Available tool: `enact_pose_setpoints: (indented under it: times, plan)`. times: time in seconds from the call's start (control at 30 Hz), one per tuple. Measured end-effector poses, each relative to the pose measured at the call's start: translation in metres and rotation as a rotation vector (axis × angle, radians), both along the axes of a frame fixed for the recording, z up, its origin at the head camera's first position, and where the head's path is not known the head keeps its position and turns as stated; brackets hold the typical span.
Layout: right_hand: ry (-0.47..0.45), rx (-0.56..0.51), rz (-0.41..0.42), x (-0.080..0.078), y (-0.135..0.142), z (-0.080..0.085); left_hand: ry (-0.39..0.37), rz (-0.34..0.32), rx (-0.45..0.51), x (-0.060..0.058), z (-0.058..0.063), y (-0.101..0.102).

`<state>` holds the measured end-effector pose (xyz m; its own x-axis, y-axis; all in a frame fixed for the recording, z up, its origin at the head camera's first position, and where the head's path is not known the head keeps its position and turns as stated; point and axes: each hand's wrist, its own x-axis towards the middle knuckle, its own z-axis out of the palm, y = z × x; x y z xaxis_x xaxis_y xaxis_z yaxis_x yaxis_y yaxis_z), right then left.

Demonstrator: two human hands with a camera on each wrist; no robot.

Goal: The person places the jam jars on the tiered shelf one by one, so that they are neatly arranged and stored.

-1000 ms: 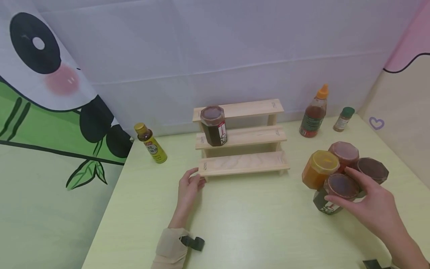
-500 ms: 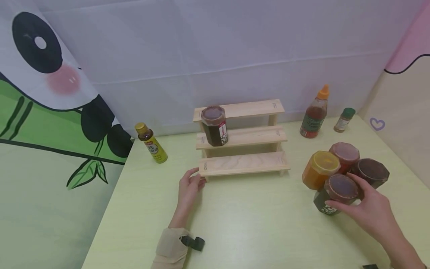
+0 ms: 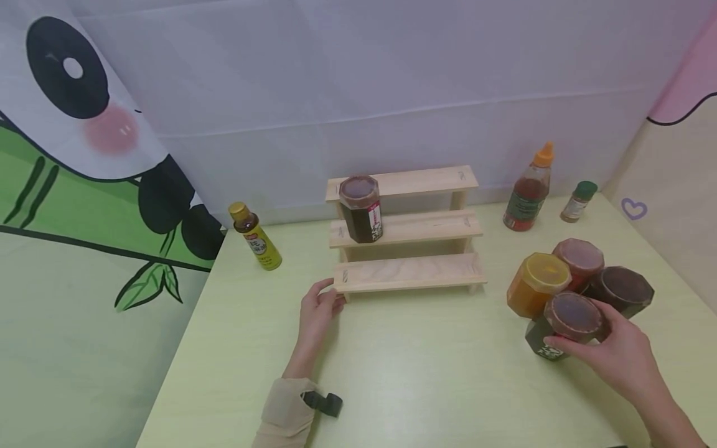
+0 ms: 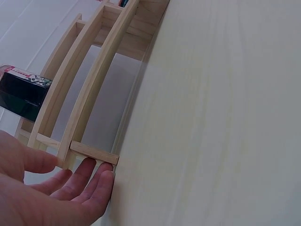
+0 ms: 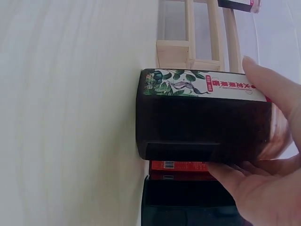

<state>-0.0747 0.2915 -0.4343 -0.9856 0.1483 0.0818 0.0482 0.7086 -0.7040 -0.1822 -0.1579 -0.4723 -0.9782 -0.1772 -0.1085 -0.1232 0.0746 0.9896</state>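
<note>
My right hand [image 3: 618, 351] grips a dark jam jar [image 3: 546, 339] at the front of a jar cluster, thumb on one side and fingers on the other. In the right wrist view the jar [image 5: 202, 127] stands with its base at the table, a leafy label along one side. My left hand [image 3: 317, 311] holds the left front corner of a three-step wooden rack [image 3: 409, 272]. In the left wrist view the thumb lies on the rack's edge and the fingertips [image 4: 106, 172] touch its end piece. Another dark jar [image 3: 361, 211] stands at the left of the middle step.
Beside the gripped jar stand an orange jar [image 3: 538, 286], a reddish jar [image 3: 579, 258] and another dark jar [image 3: 622, 289]. Behind them are a sauce bottle [image 3: 528, 190] and a small green-capped bottle [image 3: 578, 202]. A yellow-labelled bottle [image 3: 256, 236] stands left of the rack.
My right fingers have settled closer around the jam jar, which stays in about the same place. My left hand keeps its hold on the rack. The whole head view has shifted slightly.
</note>
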Motion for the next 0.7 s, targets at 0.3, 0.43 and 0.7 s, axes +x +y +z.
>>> enact_pose_setpoints:
  times: [0.3, 0.43, 0.7]
  plan:
    - [-0.011, -0.030, 0.013, -0.0010, 0.0032, -0.0018, 0.006, 0.004, -0.003, 0.0006, -0.0004, 0.0000]
    - [-0.014, -0.024, 0.003, -0.0020, 0.0033, -0.0020, 0.006, 0.002, -0.003, 0.0020, 0.0001, -0.0001]
    - [-0.049, 0.006, -0.021, -0.0021, 0.0011, 0.0008, 0.020, -0.007, -0.006, 0.0026, 0.0010, -0.0002]
